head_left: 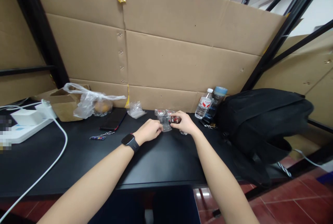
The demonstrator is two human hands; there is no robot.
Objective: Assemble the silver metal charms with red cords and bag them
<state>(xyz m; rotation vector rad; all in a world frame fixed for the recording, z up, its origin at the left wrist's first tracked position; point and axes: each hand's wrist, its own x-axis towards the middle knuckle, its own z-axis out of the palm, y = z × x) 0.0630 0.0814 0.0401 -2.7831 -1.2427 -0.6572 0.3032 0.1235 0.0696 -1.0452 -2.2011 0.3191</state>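
Observation:
Both my arms reach forward over a black table (78, 158). My left hand (151, 131), with a black smartwatch (130, 141) on its wrist, is curled and pinches the edge of a small clear plastic bag (165, 124). My right hand (185, 122) is closed around a small red and dark object (174, 119) at the mouth of that bag. Two more small clear packets with round parts (161, 112) lie just behind the hands. What exactly the small object is I cannot make out.
A black backpack (262, 127) fills the table's right end, with two bottles (208, 103) beside it. At the left lie a dark phone (113, 119), a keyring (98, 137), a cardboard box with a plastic bag (91, 103), a white power strip (23, 127) and cable. A cardboard wall (169, 54) stands behind.

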